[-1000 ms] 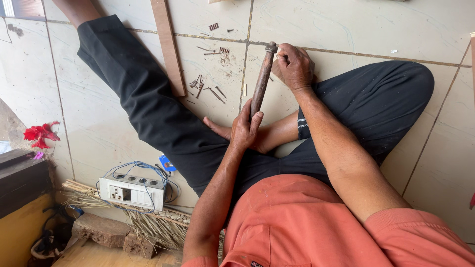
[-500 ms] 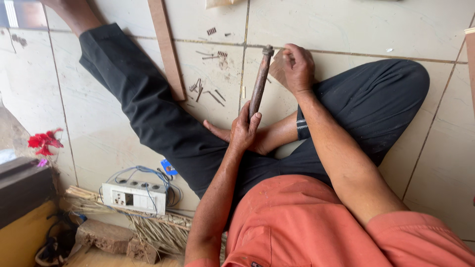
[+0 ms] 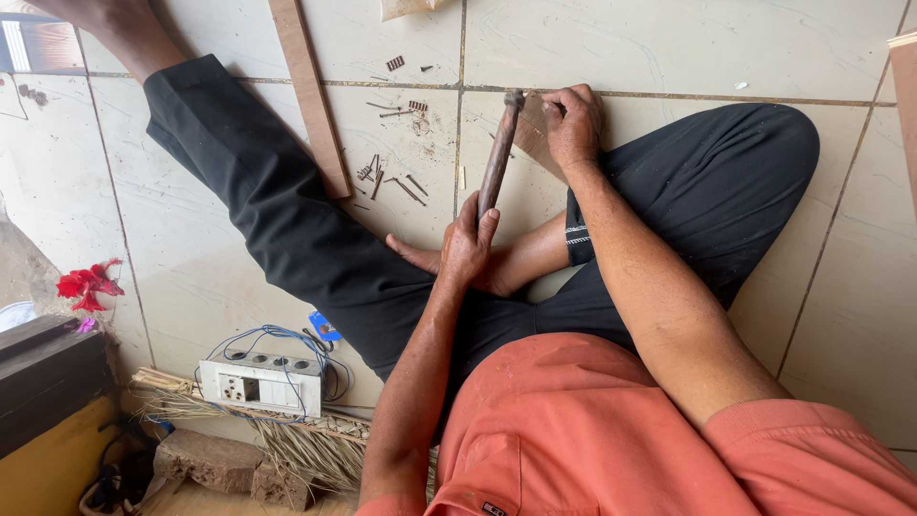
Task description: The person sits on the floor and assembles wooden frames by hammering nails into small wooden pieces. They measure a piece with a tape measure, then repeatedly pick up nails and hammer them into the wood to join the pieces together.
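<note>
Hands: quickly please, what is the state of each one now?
Left hand: closed around the hammer handle.
Right hand: closed, pressing a small wooden piece on the floor.

Pale cream glazed floor tiles (image 3: 726, 48) with thin dark grout lines, lightly dusted and scuffed. Across the upper tiles, a long narrow brown wooden strip (image 3: 310, 96), lying at a slant. Just beside it, scattered small dark nails (image 3: 387, 177) and metal bits. At lower left, a white rectangular switch-and-socket box (image 3: 263, 382) trailing blue and white wires, resting on a bundle of dry straw-coloured broom bristles (image 3: 306, 444). Below, rough brown wood blocks (image 3: 205, 459). At far left, a dark wooden furniture edge (image 3: 43, 382) and bright red artificial flowers (image 3: 86, 285). Soft, even daylight throughout.
</note>
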{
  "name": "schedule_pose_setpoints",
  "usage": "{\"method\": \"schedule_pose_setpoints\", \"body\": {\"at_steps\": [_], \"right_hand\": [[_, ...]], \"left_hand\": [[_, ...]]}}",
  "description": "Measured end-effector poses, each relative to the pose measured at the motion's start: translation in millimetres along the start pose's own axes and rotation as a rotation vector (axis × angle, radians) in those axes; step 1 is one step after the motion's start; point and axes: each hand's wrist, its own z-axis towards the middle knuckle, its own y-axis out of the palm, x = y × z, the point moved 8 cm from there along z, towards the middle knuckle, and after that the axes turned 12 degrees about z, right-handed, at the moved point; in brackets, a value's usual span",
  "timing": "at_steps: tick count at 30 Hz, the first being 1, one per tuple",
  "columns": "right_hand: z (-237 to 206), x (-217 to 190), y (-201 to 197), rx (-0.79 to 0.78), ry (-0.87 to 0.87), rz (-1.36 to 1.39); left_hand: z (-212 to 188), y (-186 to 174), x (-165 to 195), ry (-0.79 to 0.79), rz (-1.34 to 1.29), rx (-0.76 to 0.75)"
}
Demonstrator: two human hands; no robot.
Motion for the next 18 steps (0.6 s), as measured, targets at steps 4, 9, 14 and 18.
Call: {"method": "schedule_pose_setpoints", "body": {"at_steps": [4, 9, 14, 18], "right_hand": [[-1, 0, -1, -0.001, -0.008, 0.010], [-1, 4, 2, -0.011, 0.004, 0.001], [-2, 5, 2, -0.003, -0.014, 0.027], [-1, -3, -1, 0.019, -0.081, 0.006]], "left_hand": [[-2, -5, 7, 0.077, -0.040, 0.052], [1, -1, 4, 0.032, 0.063, 0.028], [1, -4, 6, 0.060, -0.066, 0.098], [-1, 1, 2, 0.034, 0.045, 0.041]]}}
